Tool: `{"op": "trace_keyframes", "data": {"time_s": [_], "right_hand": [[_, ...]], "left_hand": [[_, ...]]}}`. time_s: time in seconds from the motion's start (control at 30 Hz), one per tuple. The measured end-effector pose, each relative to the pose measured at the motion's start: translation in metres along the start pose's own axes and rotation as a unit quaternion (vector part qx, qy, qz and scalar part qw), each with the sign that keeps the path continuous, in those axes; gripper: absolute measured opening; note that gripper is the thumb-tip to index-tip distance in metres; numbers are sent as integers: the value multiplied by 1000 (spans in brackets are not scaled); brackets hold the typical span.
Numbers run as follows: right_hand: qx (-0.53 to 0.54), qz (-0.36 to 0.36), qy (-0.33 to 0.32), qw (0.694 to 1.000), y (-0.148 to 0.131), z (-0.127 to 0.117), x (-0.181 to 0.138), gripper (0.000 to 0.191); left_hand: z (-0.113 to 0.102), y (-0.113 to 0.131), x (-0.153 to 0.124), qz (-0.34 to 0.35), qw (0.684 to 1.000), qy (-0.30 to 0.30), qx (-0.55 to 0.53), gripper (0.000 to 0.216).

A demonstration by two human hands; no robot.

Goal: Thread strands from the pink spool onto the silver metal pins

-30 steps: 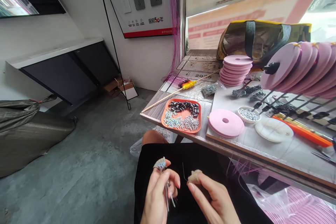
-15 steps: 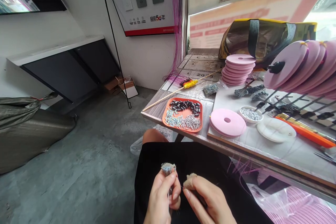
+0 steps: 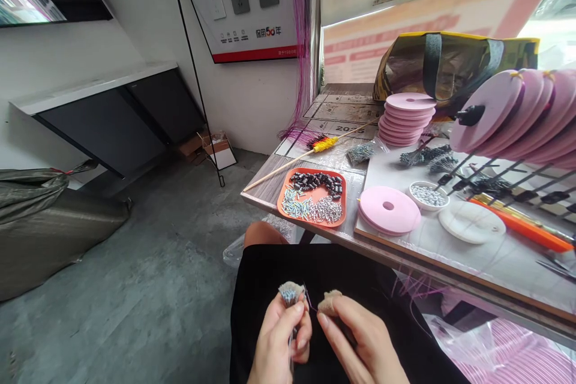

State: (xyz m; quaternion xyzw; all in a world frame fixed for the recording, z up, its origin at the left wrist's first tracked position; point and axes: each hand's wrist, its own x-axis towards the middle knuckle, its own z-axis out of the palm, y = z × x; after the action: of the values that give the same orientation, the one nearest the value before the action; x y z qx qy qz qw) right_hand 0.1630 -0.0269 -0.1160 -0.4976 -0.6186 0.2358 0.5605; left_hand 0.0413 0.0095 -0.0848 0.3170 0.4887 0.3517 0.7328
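The wood-grain table (image 3: 265, 189) fills the right half of the view, its surface partly under clear plastic film and its right end cut off by the frame edge. At the table's far side slumps a glossy dark bag (image 3: 454, 66) with yellow trim and black straps. To the right over the table, a row of smooth pink discs (image 3: 517, 114) leans on thin black rods, cut off at the frame's edge. In front of the bag a neat stack of flat pink discs (image 3: 407, 117) stands, and nearer the table's front edge a single pink disc (image 3: 389, 209) lies flat beside a white coil (image 3: 470, 222) and a small white dish (image 3: 427, 195) of grey beads. At the table's front left corner sits a rounded orange tray (image 3: 332, 219) holding dark oval beads and heaps of slim silvery tube beads. Below the table's front edge, over a black cloth lap (image 3: 342, 270), the left hand (image 3: 276, 342) pinches a small bundle of silvery bead strands (image 3: 288, 294) between thumb and fingers, and the right hand (image 3: 360, 342), its fingertip wrapped in tan tape, pinches a fine pinkish thread (image 3: 308, 300) just beside the bundle; the thread is too thin to follow, and both wrists are cut off by the bottom of the frame.
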Motion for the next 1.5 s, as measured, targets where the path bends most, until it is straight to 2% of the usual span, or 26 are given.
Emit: {"op": "trace_keyframes", "data": {"time_s": [0.13,0.3,0.47,0.6,0.67,0.8,0.87,0.93,1.0,1.07,1.13,1.17,1.23,1.27,1.37,1.43,1.5], "right_hand": [[-9,24,22,999,2,-1,-2,13],[-46,15,23,999,4,-2,-3,14],[-59,-2,2,998,4,-3,-2,14],[-64,14,33,997,4,-4,-3,9],[-81,14,19,996,4,-5,-3,16],[-99,2,-62,993,0,-7,-1,16],[-99,-11,-81,992,-4,-7,1,21],[-89,-37,-89,991,-9,-4,4,22],[-71,-67,-90,991,-12,1,7,21],[-63,-102,-64,991,-13,6,6,22],[-60,-127,1,990,-12,9,4,27],[-55,-129,32,990,-11,9,2,29],[-39,-99,55,993,-10,6,0,32],[-26,-70,38,996,-10,3,0,31],[19,3,-24,1000,-12,-6,4,23],[36,24,-44,998,-13,-9,8,22],[36,34,-50,998,-12,-9,9,21]], "left_hand": [[2,0,0,29,997,10,71,33],[5,5,0,66,990,17,125,37],[3,4,1,112,980,39,161,35],[1,0,0,164,967,56,185,30],[-1,-1,-1,154,966,54,199,32],[-5,1,-3,141,964,52,219,35],[-3,5,-4,144,977,42,154,34],[1,13,-6,105,994,19,33,32],[3,24,-6,48,996,-4,-78,28],[2,39,-5,32,990,-3,-138,25],[-5,55,-2,92,981,43,-166,26],[-9,61,0,151,971,77,-171,27],[-16,66,4,227,955,113,-153,21],[-17,64,5,205,966,95,-128,17],[-13,44,5,39,998,20,-38,25],[-8,28,4,-2,1000,-1,0,30],[-5,18,4,-2,1000,-7,20,32]]}}
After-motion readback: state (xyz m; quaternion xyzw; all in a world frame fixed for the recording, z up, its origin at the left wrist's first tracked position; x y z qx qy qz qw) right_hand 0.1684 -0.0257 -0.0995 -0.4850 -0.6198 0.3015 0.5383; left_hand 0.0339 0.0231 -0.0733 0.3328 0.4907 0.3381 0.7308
